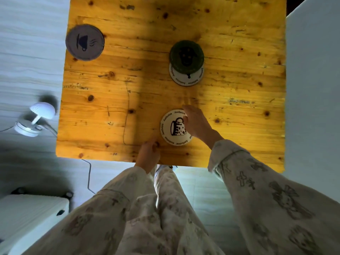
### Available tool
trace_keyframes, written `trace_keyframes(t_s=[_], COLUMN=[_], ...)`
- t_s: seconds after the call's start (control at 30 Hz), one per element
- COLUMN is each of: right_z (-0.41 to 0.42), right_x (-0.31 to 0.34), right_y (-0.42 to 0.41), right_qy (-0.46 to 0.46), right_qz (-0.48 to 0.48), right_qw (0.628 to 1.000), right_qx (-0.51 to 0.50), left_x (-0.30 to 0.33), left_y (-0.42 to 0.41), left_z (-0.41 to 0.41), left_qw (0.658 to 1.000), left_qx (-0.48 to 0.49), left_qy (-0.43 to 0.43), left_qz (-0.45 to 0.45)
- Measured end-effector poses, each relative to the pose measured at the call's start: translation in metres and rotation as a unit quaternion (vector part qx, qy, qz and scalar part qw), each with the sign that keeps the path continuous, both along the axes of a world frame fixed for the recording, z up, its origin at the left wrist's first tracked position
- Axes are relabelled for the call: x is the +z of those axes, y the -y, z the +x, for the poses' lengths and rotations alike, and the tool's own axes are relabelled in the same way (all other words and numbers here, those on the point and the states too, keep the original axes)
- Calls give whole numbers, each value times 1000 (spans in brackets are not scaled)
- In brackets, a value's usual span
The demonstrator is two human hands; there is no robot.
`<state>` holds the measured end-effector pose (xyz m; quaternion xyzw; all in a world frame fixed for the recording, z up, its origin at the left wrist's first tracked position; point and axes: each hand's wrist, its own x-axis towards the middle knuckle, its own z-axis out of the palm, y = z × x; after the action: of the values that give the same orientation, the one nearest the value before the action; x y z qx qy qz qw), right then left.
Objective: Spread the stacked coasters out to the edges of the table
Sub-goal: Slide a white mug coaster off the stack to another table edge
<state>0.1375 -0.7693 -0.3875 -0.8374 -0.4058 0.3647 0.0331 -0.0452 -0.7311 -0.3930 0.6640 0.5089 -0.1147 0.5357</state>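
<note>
- Near the front edge of the wooden table (128,80), my right hand (197,124) lies against the right rim of a white coaster (173,128) printed with a spotted mug and a ring of "Aesthetics" lettering.
- My right fingertips (184,119) curl onto that coaster's upper right edge; the coaster sits flat on the wood, and I cannot tell whether I am gripping it or only touching it.
- My left hand (148,156) rests at the table's near edge, just left of and below the white coaster, fingers curled in loosely with nothing visible between them.
- Further back, right of centre, two coasters are stacked: a dark green coaster (186,55) lies on top of a second white lettered coaster (184,80), shifted away from me so the lower one's near rim shows.
- At the far left edge a grey coaster (85,42) with a steaming cup design lies alone, slightly overhanging the table.
- Beside the table on the left, a small white mushroom lamp (37,118) stands on the pale floor.
- No containers are visible.
</note>
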Motion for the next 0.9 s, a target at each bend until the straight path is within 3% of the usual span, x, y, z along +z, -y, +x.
trace_keyframes(t_s=[0.17,0.23,0.4,0.57,0.77,0.9], right_z=[-2,-6,-17,-42,-49,-45], right_x=[-4,-6,-7,-8,-8,-9], right_y=[-2,5,31,55,59,50], right_qy=[4,13,-53,-115,-111,-134], right_qz=[-5,-19,-30,-27,-5,-8], right_qw=[1000,1000,987,958,943,948], right_qx=[-10,-10,-151,-261,-312,-287], left_x=[6,7,6,8,11,14], left_y=[0,-3,-14,-28,-29,-22], left_z=[17,18,18,17,13,10], left_qw=[956,947,929,940,960,969], left_qx=[171,183,268,252,198,163], left_qy=[75,83,75,90,76,53], left_qz=[-225,-252,-244,-211,-181,-180])
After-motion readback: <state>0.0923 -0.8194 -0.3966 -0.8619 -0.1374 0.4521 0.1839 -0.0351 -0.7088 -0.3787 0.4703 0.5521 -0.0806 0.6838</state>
